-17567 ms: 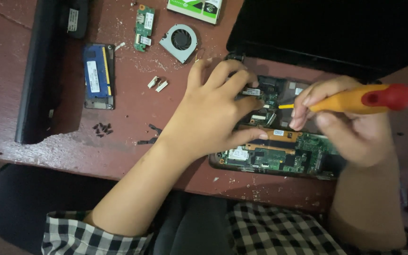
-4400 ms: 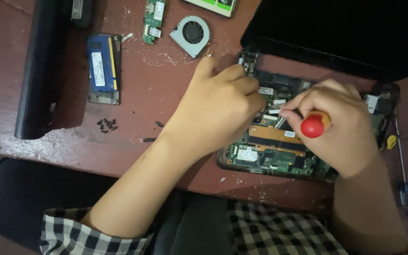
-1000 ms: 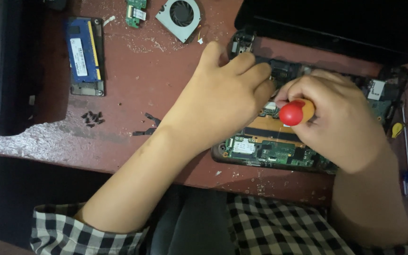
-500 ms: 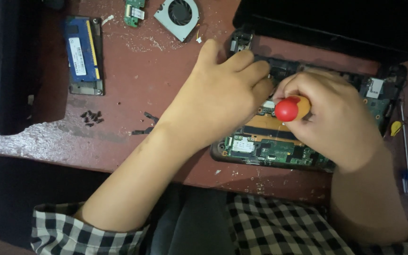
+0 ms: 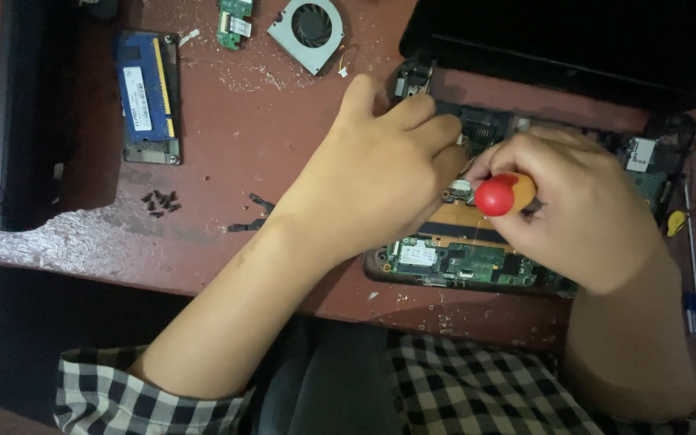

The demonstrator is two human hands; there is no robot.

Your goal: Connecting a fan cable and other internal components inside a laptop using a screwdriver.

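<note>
1. Gripping a screwdriver (image 5: 505,194), the right hand (image 5: 577,213) is curling its fingers tight around the orange handle, and the red end cap is pointing up toward the camera.
2. The screwdriver is standing nearly upright over the opened laptop (image 5: 477,258); its tip is hidden beneath the hand, so the exact contact spot cannot be told.
3. The left hand (image 5: 372,181) is lying palm-down on the laptop's circuit board just beside the screwdriver, with fingers bent and the fingertips (image 5: 445,129) pressing onto the parts; whether they are pinching anything cannot be told.
4. The two hands are nearly touching at the knuckles.
5. On the red table (image 5: 219,145), a blue memory card (image 5: 148,97), a small fan (image 5: 309,24) and a cluster of loose screws (image 5: 160,201) are lying well away to the left.
</note>
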